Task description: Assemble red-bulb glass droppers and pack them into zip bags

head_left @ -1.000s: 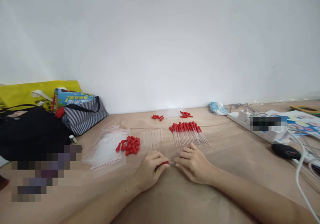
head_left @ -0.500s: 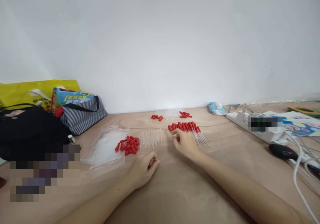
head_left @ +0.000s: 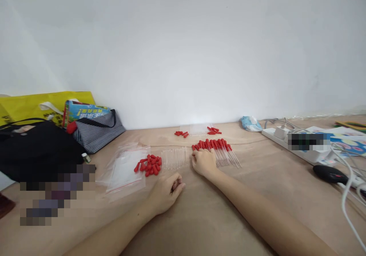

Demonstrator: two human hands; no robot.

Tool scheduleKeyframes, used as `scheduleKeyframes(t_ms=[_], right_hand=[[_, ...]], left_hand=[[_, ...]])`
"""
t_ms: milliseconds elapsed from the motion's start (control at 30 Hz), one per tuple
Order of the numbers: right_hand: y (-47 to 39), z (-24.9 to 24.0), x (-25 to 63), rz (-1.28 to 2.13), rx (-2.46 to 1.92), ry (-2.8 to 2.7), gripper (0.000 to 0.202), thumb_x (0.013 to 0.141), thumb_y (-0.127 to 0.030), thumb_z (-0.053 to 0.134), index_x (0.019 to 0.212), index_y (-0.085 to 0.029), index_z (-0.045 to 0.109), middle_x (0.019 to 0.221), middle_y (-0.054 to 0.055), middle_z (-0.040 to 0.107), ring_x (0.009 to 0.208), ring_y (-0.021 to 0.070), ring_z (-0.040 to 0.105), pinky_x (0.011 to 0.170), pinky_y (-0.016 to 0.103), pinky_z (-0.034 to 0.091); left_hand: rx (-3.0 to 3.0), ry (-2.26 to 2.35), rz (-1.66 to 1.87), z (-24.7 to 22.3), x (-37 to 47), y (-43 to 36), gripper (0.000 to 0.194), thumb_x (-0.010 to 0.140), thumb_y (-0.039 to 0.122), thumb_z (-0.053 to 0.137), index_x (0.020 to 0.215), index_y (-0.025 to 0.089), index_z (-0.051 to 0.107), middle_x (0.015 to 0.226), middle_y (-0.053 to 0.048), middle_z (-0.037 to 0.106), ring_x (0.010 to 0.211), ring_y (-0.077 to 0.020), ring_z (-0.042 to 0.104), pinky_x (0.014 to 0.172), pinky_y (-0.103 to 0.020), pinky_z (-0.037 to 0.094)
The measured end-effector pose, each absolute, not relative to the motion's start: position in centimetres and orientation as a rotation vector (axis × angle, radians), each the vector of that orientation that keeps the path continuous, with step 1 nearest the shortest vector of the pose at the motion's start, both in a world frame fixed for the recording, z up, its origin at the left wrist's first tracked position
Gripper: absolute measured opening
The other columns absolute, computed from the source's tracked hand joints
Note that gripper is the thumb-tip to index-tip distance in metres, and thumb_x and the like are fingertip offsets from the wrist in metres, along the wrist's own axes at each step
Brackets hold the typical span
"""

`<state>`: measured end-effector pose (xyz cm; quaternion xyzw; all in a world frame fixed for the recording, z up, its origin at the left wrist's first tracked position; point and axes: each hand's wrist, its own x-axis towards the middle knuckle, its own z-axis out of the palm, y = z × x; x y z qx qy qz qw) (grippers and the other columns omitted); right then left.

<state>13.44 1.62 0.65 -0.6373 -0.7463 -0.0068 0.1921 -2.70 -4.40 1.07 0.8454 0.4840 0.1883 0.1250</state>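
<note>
My left hand [head_left: 166, 193] rests on the table in a loose curl, thumb near the bent fingers, with nothing visible in it. At the left end of a row of droppers with red bulbs [head_left: 219, 144] and clear tubes [head_left: 227, 157], my right hand [head_left: 204, 162] is down with its fingers bent in. It hides the lower part of the leftmost droppers, and what its fingertips hold cannot be made out. Between the hands and a bit farther back lies a row of bare clear tubes [head_left: 174, 158]. Loose red rubber bulbs [head_left: 149, 165] are heaped left of those tubes.
Clear zip bags [head_left: 126, 174] lie left of the bulbs. Farther back are small red bulbs [head_left: 181, 134] and more thin tubes [head_left: 198, 130]. A power strip [head_left: 300, 147] with cables stands right; a black bag [head_left: 40, 149] and striped bag [head_left: 95, 130] stand left.
My right hand has shifted slightly left and its fingers have lowered and bent in at the row's left end. My left hand keeps its pose. The view has turned slightly.
</note>
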Motion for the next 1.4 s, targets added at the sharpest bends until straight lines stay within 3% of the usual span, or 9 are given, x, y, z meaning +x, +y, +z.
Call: scheduleKeyframes(t_ms=[267,600,767,933,1100,1200,1267,1400], right_hand=[[2.0,2.1,11.2,0.105,-1.957,-2.066,0.029,0.078,-0.028,0.038,0.084,-0.014,0.063,0.086,0.013,0.065,0.080,0.0218,0.059,0.077,0.036,0.024],[4.1,2.0,9.2,0.151,-2.030,-2.083,0.022,0.073,-0.015,0.045,0.081,-0.013,0.065,0.083,0.016,0.066,0.078,0.0235,0.061,0.079,0.040,0.024],[4.1,2.3,9.8,0.141,-2.013,-2.069,0.023,0.077,-0.018,0.042,0.079,-0.012,0.064,0.081,0.017,0.065,0.076,0.0243,0.061,0.077,0.040,0.028],[2.3,2.9,12.3,0.122,-1.882,-2.098,0.029,0.081,-0.027,0.036,0.083,-0.010,0.060,0.083,0.014,0.064,0.078,0.0232,0.058,0.071,0.034,0.033],[-1.5,1.5,16.4,0.188,-1.440,-2.231,0.018,0.082,-0.020,0.037,0.082,-0.014,0.053,0.079,0.007,0.060,0.073,0.0151,0.053,0.064,0.025,0.035],[-3.6,0.2,18.3,0.179,-1.152,-2.306,0.015,0.082,-0.017,0.038,0.079,-0.015,0.052,0.077,0.006,0.057,0.074,0.0157,0.049,0.066,0.026,0.035],[-4.7,-0.2,19.1,0.156,-1.068,-2.363,0.014,0.081,-0.018,0.039,0.077,-0.017,0.052,0.076,0.006,0.056,0.074,0.0166,0.047,0.067,0.028,0.034],[-5.4,-0.3,19.7,0.155,-1.079,-2.396,0.011,0.080,-0.020,0.043,0.075,-0.018,0.053,0.075,0.005,0.056,0.074,0.0174,0.046,0.067,0.030,0.033]], left_hand=[[2.477,1.434,0.555,1.0,-2.7,-4.4,0.011,0.076,0.023,0.045,0.066,0.018,0.045,0.053,0.005,0.045,0.052,-0.0125,0.044,0.051,-0.022,0.032],[2.450,1.430,0.664,0.8,-2.6,-4.5,0.013,0.075,0.024,0.047,0.064,0.018,0.048,0.051,0.005,0.045,0.051,-0.0122,0.045,0.050,-0.022,0.033],[2.425,1.826,0.905,3.1,-4.7,-1.9,0.016,0.075,0.029,0.047,0.062,0.019,0.049,0.061,0.000,0.054,0.064,-0.0166,0.052,0.061,-0.025,0.039],[2.161,2.330,0.550,5.5,-9.4,2.6,0.022,0.074,0.040,0.049,0.078,0.019,0.055,0.086,-0.006,0.061,0.084,-0.0235,0.055,0.069,-0.030,0.039],[1.966,2.364,0.321,4.8,-11.5,4.8,0.038,0.063,0.057,0.053,0.061,0.019,0.056,0.060,-0.004,0.062,0.063,-0.0256,0.059,0.054,-0.031,0.039],[1.929,2.350,0.293,4.5,-11.6,5.2,0.037,0.061,0.054,0.056,0.052,0.019,0.053,0.048,-0.002,0.059,0.056,-0.0249,0.059,0.052,-0.030,0.039],[1.940,2.348,0.349,4.6,-11.5,5.2,0.031,0.063,0.048,0.057,0.053,0.019,0.053,0.053,-0.003,0.061,0.061,-0.0252,0.060,0.054,-0.030,0.040],[2.067,2.280,0.599,5.0,-10.0,3.9,0.021,0.073,0.038,0.051,0.075,0.018,0.056,0.088,-0.006,0.063,0.087,-0.0228,0.057,0.067,-0.028,0.042]])
